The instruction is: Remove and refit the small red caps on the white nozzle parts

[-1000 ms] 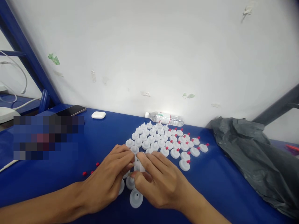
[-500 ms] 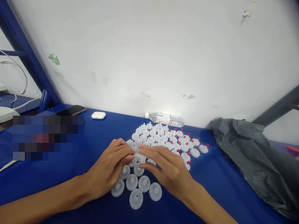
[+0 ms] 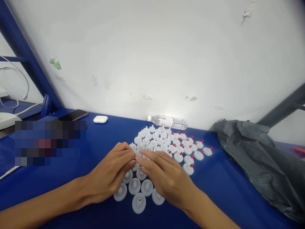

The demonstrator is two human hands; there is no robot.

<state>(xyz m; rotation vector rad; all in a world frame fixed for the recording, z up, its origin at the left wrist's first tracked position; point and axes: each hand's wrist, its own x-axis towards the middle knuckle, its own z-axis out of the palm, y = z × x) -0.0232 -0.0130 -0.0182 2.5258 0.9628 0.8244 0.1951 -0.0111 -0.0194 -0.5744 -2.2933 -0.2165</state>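
My left hand (image 3: 114, 173) is closed in a pinch, its fingertips meeting those of my right hand above the white caps. What the left fingers hold is hidden. My right hand (image 3: 165, 178) curls around a white nozzle cap, which its fingers now almost wholly cover. Under and around both hands lie many round white nozzle caps (image 3: 147, 188), most with the spout upward. One cap at the front (image 3: 138, 203) shows a dark hole in its middle. Toward the right of the group, several caps (image 3: 188, 169) carry small red tips on their spouts.
A clear plastic bottle (image 3: 168, 122) lies against the wall behind the caps. A white earbud case (image 3: 100, 119) and a dark phone (image 3: 75, 115) are on the blue table (image 3: 114, 130). A dark grey plastic bag (image 3: 250, 152) covers the right side.
My right hand has shifted slightly left against the left fingertips. The white cap that showed between the hands is now mostly covered, and the red bit at the left fingertips is out of sight.
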